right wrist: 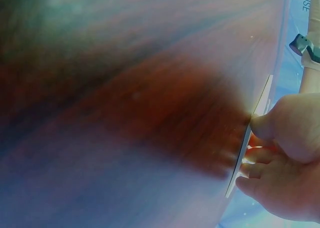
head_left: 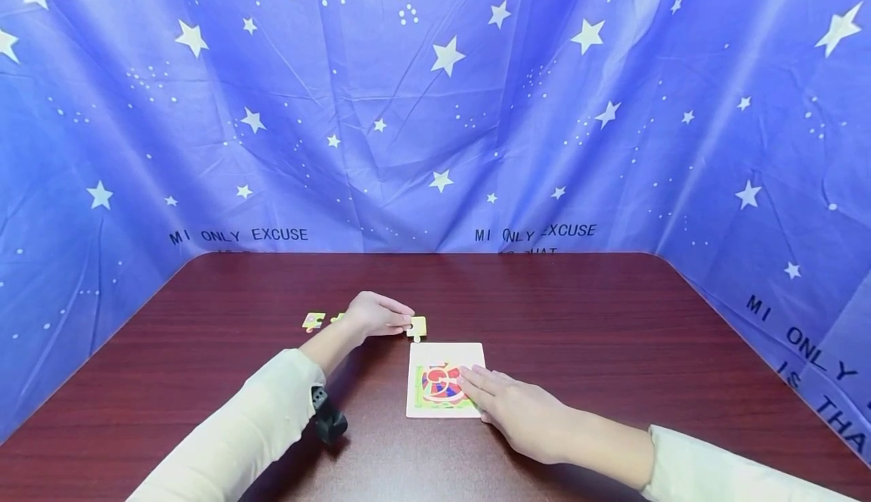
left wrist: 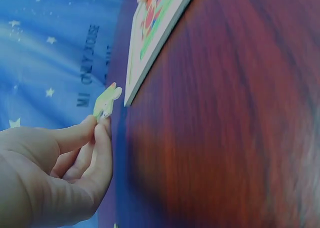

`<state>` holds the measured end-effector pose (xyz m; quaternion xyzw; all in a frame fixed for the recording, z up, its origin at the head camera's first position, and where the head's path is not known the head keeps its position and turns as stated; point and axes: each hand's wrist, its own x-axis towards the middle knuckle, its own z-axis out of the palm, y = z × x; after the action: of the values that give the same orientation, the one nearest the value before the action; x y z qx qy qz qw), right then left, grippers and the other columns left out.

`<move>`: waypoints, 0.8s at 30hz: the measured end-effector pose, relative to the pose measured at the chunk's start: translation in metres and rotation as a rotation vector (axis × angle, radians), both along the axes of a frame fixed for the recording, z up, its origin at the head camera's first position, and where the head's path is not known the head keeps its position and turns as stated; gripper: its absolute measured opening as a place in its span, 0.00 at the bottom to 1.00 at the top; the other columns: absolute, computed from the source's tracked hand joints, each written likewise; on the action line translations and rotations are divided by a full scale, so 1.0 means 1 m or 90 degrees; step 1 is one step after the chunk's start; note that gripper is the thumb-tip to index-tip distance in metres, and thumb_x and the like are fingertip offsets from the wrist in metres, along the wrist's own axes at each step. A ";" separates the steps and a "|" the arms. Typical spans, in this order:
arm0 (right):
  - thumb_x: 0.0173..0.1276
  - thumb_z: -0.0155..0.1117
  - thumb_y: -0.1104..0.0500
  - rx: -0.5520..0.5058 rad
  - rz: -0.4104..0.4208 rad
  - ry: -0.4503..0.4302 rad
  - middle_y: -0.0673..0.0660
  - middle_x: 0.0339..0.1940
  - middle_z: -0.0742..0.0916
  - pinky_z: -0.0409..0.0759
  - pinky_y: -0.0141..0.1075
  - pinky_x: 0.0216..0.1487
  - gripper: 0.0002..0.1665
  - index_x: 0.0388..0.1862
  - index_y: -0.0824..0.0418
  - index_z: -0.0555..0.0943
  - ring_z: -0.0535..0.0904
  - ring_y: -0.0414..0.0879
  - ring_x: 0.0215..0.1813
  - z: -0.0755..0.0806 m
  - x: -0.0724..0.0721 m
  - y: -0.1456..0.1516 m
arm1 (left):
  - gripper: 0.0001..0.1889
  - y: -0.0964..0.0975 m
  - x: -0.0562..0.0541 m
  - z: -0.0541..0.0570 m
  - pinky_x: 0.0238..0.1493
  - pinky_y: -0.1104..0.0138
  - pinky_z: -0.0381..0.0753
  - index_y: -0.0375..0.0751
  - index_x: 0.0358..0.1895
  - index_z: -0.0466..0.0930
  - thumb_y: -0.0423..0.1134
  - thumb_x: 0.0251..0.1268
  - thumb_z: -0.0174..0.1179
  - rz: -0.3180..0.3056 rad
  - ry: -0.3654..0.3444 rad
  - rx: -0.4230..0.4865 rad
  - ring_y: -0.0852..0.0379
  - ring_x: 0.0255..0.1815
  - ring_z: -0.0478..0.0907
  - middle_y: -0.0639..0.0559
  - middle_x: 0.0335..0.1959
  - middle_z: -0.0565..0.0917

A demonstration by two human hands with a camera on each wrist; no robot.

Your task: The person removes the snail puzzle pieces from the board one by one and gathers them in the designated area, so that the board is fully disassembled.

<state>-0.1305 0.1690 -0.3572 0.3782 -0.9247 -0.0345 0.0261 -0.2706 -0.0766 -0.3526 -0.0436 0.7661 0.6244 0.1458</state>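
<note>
Head view: the left hand [head_left: 374, 316] pinches a yellow-green puzzle piece [head_left: 418, 328] between thumb and fingers, just beyond the far left corner of a white-bordered puzzle board [head_left: 445, 353]. The piece's knob points toward the board. The right hand [head_left: 527, 417] has its fingers extended, the tips resting on the board's coloured picture. Two loose pieces [head_left: 314, 320] lie on the dark red worktop [head_left: 578, 313], left of the left hand, one partly hidden by it. A black device [head_left: 330, 417] sits at the left wrist. A blue star-printed cloth [head_left: 381, 56] hangs behind.

Left wrist view: the thumb and fingertips grip the piece by one edge; it is held near the board's corner, apart from it.

Right wrist view: the board shows almost edge-on, with the right thumb at its edge. Contact beneath the other fingers cannot be determined here.
</note>
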 end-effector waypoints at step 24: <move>0.72 0.53 0.58 -0.020 -0.010 -0.023 0.59 0.73 0.71 0.73 0.45 0.67 0.30 0.72 0.60 0.65 0.69 0.51 0.72 0.002 0.001 -0.001 | 0.08 -0.045 -0.014 0.011 0.30 0.73 0.83 0.29 0.38 0.87 0.27 0.55 0.66 0.002 0.086 -0.235 0.66 0.21 0.80 0.42 0.28 0.89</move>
<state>-0.1299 0.1685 -0.3548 0.3714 -0.9283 -0.0130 0.0151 -0.2843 -0.1216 -0.3419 -0.0288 0.8756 0.4750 0.0822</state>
